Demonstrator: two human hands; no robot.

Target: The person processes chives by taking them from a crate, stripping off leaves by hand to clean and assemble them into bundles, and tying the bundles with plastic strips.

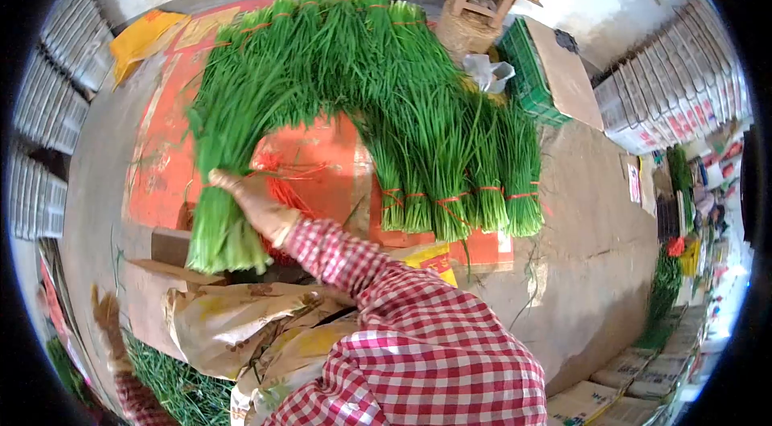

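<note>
My right hand (pixel 256 205) is closed around a thick bundle of garlic chives (pixel 229 221), near its pale cut ends. The long green leaves of this bundle reach away from me, over the near left end of the other chives. My left hand (pixel 107 317) is out at the lower left, away from the bundle, with its fingers stretched and nothing seen in them. Just beyond my right wrist, a heap of red ties (pixel 285 189) lies on the red mat (pixel 322 154). Loose green leaves (pixel 181 386) lie below, between my left arm and my lap.
Tied chive bundles (pixel 442 161) curve in an arc across the mat. A green crate (pixel 523 64) and a wooden stool (pixel 478 4) stand behind. White stacked boxes (pixel 675 76) line the right wall, and more stacks (pixel 48 108) stand at the left. A patterned cloth (pixel 241 329) covers my lap.
</note>
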